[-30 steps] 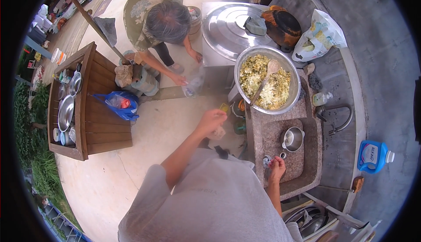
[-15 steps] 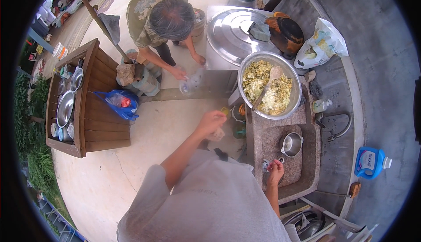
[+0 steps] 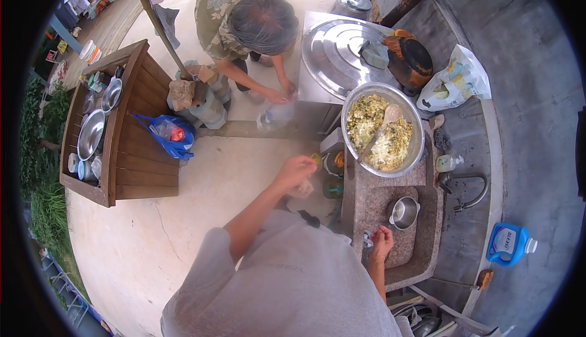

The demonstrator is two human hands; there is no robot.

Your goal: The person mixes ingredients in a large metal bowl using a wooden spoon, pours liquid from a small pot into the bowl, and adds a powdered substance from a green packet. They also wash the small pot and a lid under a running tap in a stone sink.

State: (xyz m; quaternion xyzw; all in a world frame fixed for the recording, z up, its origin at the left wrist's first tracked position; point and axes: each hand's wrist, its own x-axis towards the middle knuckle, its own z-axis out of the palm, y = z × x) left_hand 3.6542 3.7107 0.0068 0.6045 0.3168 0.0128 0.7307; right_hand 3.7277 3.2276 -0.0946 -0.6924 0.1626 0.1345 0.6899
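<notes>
My left hand (image 3: 299,169), fingers pinched, is over the floor left of the sink, holding what looks like a pale crumpled bag (image 3: 299,188), too blurred to be sure. My right hand (image 3: 380,240), fingers closed, is inside the speckled stone sink (image 3: 421,257) beside a small crumpled wrapper (image 3: 367,239); what it grips is unclear. A small metal pot (image 3: 404,212) sits just above that hand. A large steel bowl (image 3: 383,132) of chopped yellow-green food, with a wooden spoon lying in it, rests on the sink's far end.
A person (image 3: 247,25) bends ahead, holding a clear plastic thing (image 3: 274,116). Wooden cabinet (image 3: 143,154) with bowls and a hanging blue bag at left; steel lid (image 3: 336,50) on a box behind the bowl; curved faucet (image 3: 473,199) and blue jug (image 3: 508,242) at right.
The view has shifted, moving the sink's fittings lower in it. The other person's hands have drawn closer together around the clear plastic. My hands stay about where they were.
</notes>
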